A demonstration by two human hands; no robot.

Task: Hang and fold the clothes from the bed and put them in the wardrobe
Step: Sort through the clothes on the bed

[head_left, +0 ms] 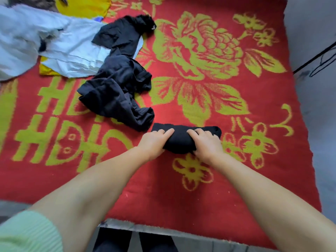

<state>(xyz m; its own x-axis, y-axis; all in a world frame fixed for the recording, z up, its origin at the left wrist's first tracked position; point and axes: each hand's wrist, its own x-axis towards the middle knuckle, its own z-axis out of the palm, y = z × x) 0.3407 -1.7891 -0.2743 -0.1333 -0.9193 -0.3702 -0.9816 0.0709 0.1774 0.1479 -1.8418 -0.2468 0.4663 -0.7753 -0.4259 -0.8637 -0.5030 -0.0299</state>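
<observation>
Head view: both hands on a small black folded garment [183,137] lying on the red-and-yellow floral blanket [200,188] that covers the bed. Left hand [154,140] grips the garment's left end — fingers curled over the top edge, thumb side tucked beneath. Right hand [205,144] grips the right part likewise, fingers curled over the top; the garment's rounded right end sticks out past it. Garment sits near the blanket's middle, slightly toward the near edge.

Just beyond and to the left, apart from the folded piece by a narrow gap: a crumpled dark navy garment [116,95]. Further back, a black garment [125,33] lies partly over pale grey-white clothing [54,46], with yellow fabric [83,6] beneath — far left corner. Pale green sleeve [27,233] at lower left.
</observation>
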